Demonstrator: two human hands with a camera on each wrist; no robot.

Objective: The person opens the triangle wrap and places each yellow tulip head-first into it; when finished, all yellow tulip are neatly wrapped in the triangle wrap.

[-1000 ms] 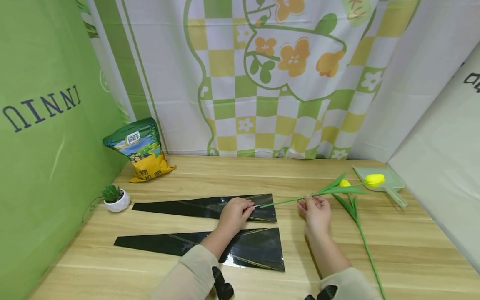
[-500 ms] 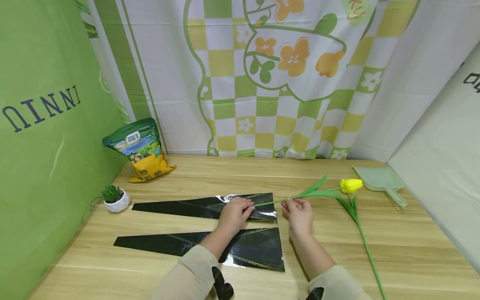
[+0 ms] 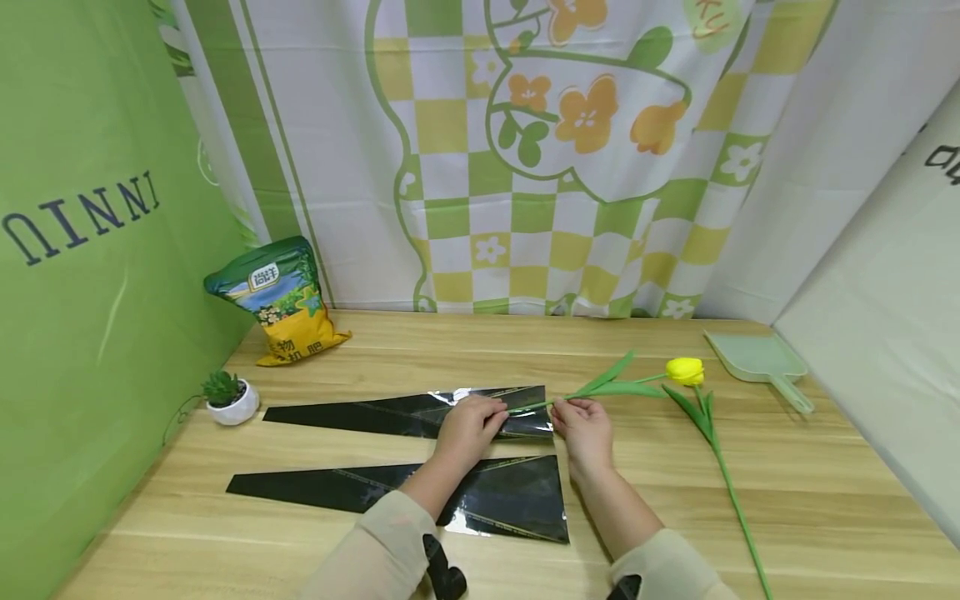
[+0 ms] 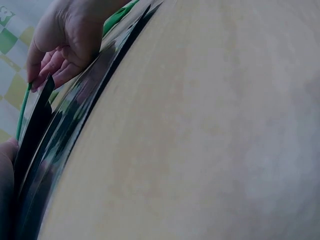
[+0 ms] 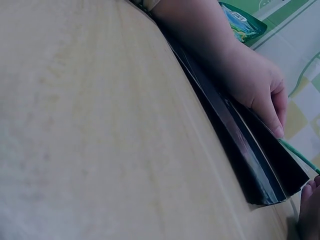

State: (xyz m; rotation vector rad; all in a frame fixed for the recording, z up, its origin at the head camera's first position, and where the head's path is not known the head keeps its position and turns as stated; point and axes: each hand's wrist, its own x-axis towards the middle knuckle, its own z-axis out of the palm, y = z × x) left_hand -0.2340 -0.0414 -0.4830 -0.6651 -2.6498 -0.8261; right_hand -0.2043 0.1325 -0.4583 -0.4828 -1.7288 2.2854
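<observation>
My right hand (image 3: 587,433) pinches the green stem (image 3: 531,407) of a yellow artificial tulip (image 3: 685,371), just outside the wide end of a black flower sleeve (image 3: 337,416). My left hand (image 3: 467,429) lies over that sleeve and pinches it, with the stem reaching its fingertips. The stem's lower end is hidden there; whether it runs inside the sleeve I cannot tell. In the right wrist view, the stem (image 5: 300,154) spans both hands above the sleeve (image 5: 260,185). A second black sleeve (image 3: 517,496) lies flat nearer me, partly under my left forearm.
Another tulip's stem (image 3: 738,508) lies at the right, its bloom hidden behind the held tulip. A pale green dustpan (image 3: 761,357) lies at the back right. On the left stand a potted succulent (image 3: 234,404) and a fertilizer bag (image 3: 281,302). Black tape-like straps cross my wrists.
My right hand has moved left with the tulip, bringing its bloom over the other flower's head. The stem's lower end has passed out of sight at my left hand, which stays put.
</observation>
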